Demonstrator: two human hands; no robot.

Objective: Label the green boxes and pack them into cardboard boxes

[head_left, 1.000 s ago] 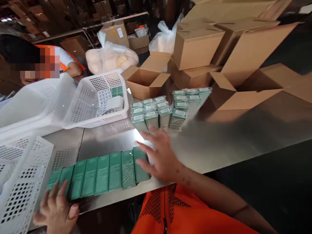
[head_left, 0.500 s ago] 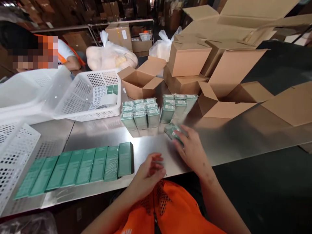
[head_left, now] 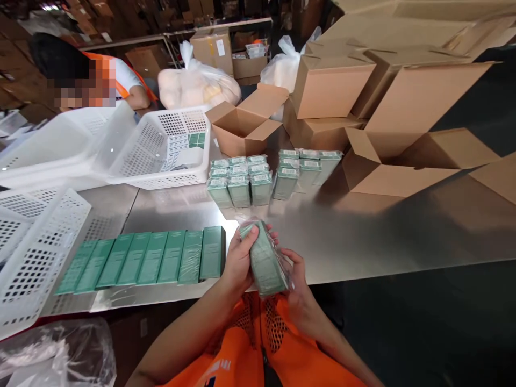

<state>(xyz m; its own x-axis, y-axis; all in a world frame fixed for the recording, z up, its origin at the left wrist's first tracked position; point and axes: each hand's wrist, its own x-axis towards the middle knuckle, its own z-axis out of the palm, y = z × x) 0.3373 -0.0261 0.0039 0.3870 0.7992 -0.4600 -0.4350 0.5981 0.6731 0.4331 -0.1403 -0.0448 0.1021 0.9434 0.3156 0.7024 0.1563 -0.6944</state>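
Left hand (head_left: 237,258) and right hand (head_left: 296,279) both grip one wrapped green box (head_left: 264,260), fingers curled around its long sides, held just above the near edge of the desk (head_left: 382,231). Left of it, seven green boxes lie flat in a row (head_left: 141,260). Farther back stand two upright clusters: nine boxes (head_left: 238,180) in a three-by-three block, and about six (head_left: 304,169) to its right.

So going off the standing boxes (head_left: 258,180) mid-table: the flat row of boxes (head_left: 145,260) lies in front and to their left, the basket (head_left: 161,148) sits just left, open cartons (head_left: 245,126) stand behind, and the held box (head_left: 264,260) is right in front.
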